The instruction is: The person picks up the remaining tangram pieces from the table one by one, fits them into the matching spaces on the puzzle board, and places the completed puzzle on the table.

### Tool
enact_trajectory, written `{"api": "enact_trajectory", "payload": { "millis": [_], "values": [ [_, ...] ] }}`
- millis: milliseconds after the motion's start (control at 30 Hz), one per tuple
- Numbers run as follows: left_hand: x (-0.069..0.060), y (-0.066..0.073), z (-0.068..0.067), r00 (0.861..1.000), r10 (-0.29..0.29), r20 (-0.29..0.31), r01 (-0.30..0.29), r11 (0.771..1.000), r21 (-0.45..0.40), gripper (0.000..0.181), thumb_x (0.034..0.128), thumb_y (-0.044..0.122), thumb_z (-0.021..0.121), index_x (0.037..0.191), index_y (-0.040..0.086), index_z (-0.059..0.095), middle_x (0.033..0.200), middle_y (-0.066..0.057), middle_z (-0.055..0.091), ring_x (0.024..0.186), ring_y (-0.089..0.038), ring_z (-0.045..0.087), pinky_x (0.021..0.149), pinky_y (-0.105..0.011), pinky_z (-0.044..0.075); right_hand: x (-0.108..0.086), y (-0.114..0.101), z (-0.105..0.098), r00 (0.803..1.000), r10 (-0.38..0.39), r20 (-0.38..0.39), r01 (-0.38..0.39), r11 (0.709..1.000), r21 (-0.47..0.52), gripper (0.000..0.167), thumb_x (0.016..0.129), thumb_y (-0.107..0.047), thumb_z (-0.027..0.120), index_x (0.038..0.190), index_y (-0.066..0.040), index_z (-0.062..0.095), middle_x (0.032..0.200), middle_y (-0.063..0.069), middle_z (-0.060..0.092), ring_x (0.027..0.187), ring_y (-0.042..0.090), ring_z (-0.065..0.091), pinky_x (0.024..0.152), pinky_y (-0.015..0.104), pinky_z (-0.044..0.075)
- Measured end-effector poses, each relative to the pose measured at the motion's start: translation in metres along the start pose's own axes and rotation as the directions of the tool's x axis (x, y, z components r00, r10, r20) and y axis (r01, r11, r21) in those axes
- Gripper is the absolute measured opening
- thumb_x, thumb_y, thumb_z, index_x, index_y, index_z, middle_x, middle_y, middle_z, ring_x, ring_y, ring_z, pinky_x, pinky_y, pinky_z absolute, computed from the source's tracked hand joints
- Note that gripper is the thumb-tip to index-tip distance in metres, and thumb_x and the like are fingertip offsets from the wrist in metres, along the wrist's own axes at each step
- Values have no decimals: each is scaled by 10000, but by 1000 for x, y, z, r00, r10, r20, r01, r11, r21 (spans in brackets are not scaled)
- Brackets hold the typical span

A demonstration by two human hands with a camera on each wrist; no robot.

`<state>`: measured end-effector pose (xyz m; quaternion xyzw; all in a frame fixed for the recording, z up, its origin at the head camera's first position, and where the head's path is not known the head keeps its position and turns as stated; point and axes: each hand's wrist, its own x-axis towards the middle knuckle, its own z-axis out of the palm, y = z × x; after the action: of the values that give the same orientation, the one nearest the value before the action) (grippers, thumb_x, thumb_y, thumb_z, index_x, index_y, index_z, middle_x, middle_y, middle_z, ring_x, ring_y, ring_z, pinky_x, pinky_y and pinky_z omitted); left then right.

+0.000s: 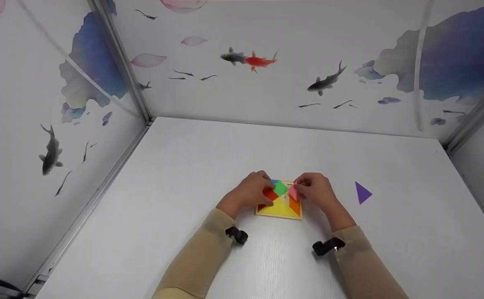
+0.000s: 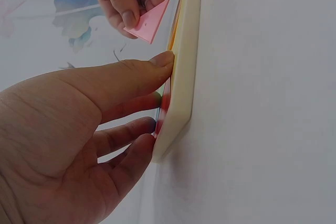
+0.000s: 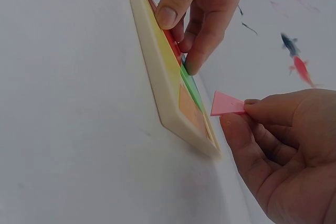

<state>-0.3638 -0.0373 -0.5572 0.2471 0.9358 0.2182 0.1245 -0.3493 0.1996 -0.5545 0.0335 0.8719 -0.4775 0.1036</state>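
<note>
A shallow square wooden tangram tray point(image 1: 280, 217) lies on the table with coloured pieces in it. Among them are a green piece point(image 1: 280, 188), a large yellow piece point(image 1: 280, 209), an orange piece point(image 1: 295, 207) and a red piece point(image 1: 270, 193). My left hand point(image 1: 250, 189) rests on the tray's left side, thumb and fingertips touching the pieces. Between right thumb and fingers, my right hand point(image 1: 317, 190) pinches a pink triangle point(image 3: 227, 104). In the right wrist view that triangle is held just above the tray's surface, tilted; the fingertips hide part of it.
A purple triangle point(image 1: 362, 193) lies alone on the white table point(image 1: 208, 153), right of my right hand. White walls point(image 1: 266, 95) printed with fish and leaves border the table at the back and sides. Each sleeve carries a black wrist device point(image 1: 237, 235).
</note>
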Motion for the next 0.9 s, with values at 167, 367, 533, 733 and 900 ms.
{"api": "enact_trajectory", "payload": {
  "millis": [167, 367, 533, 733, 900],
  "values": [
    [1, -1, 0, 1000, 13, -4, -13, 1000, 10, 534, 910, 325, 854, 1408, 191, 714, 1427, -45, 583, 1313, -222, 518, 1148, -326, 493, 0, 2, 1, 998, -58, -6, 58, 998, -11, 117, 1023, -162, 716, 1088, -68, 743, 1004, 127, 692, 832, 220, 673, 758, 246, 614],
    [1, -2, 1, 1000, 25, -5, -25, 999, 21, 541, 911, 325, 856, 1413, 185, 711, 1419, -47, 589, 1299, -217, 528, 1146, -316, 493, -1, 3, 3, 996, -87, -20, 87, 996, -13, 108, 1026, -152, 715, 1083, -68, 750, 991, 122, 696, 817, 208, 688, 760, 254, 620],
    [1, -1, 1, 1000, 17, -2, -17, 1000, 16, 539, 913, 326, 854, 1414, 189, 710, 1419, -37, 586, 1300, -210, 526, 1153, -318, 487, -3, -1, 4, 998, -69, -13, 69, 998, -11, 119, 1030, -158, 710, 1095, -65, 746, 1026, 131, 697, 839, 217, 682, 776, 252, 620],
    [0, -1, 0, 1000, 18, -12, -18, 1000, 6, 530, 911, 318, 859, 1405, 186, 717, 1404, -34, 593, 1291, -210, 528, 1155, -321, 487, -4, -2, 7, 997, -81, -16, 81, 997, -18, 113, 1024, -162, 718, 1078, -67, 746, 1002, 124, 702, 826, 222, 675, 764, 252, 615],
    [0, 0, 0, 1000, 26, -12, -26, 1000, 8, 526, 911, 314, 857, 1398, 169, 720, 1404, -45, 598, 1285, -217, 533, 1151, -322, 488, -3, -1, 9, 997, -82, -10, 81, 996, -22, 106, 1018, -159, 727, 1070, -70, 751, 991, 122, 703, 821, 218, 676, 764, 248, 613]
  ]
}}
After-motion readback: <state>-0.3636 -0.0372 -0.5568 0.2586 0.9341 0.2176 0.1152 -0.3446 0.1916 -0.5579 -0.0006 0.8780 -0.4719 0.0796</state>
